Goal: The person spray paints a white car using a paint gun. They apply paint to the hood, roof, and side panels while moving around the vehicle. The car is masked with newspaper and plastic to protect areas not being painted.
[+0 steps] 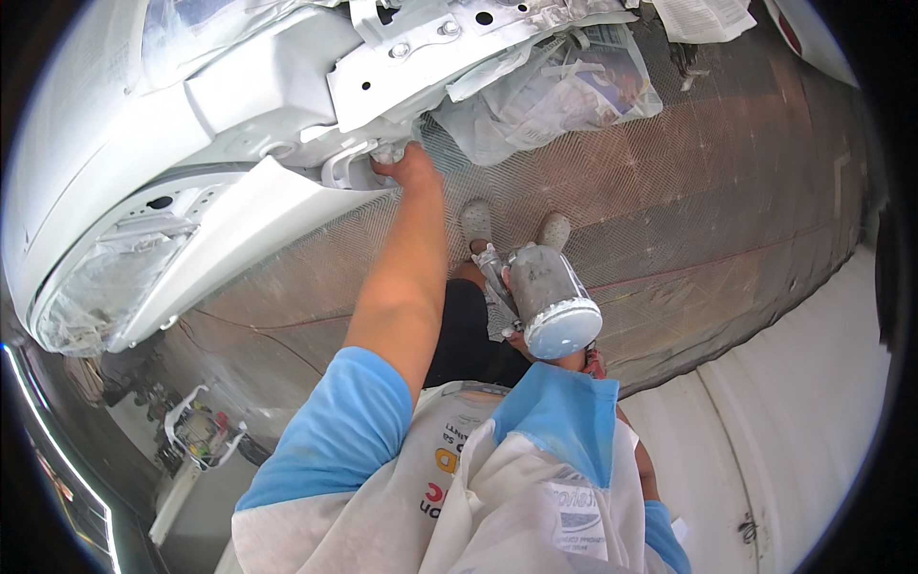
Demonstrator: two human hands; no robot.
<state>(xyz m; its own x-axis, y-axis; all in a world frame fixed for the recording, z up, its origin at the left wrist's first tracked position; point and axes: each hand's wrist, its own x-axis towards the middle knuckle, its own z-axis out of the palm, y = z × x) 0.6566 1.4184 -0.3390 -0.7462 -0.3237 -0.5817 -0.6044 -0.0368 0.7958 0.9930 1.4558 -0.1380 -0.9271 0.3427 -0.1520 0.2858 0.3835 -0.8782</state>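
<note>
My left arm stretches forward to a white-painted car body (258,86). At its lower edge my left hand (411,168) is closed, beside a curved white bracket (346,165). What its fingers grip is partly hidden among the white parts. In my right hand (519,342) is a paint spray gun (492,273), held low in front of me near my knees. The gun's grey cup (555,297), with a pale round end, covers most of that hand. A white panel with a pointed end (258,215) lies left of my left hand.
Masking plastic and paper (564,96) hang from the car's edge. A sheet of newspaper (703,17) is at the top right. Thin hoses or cords (258,328) cross the patterned floor covering (727,182). Cluttered equipment (206,430) stands at the lower left, and a white sheet-like surface (775,411) lies at the right.
</note>
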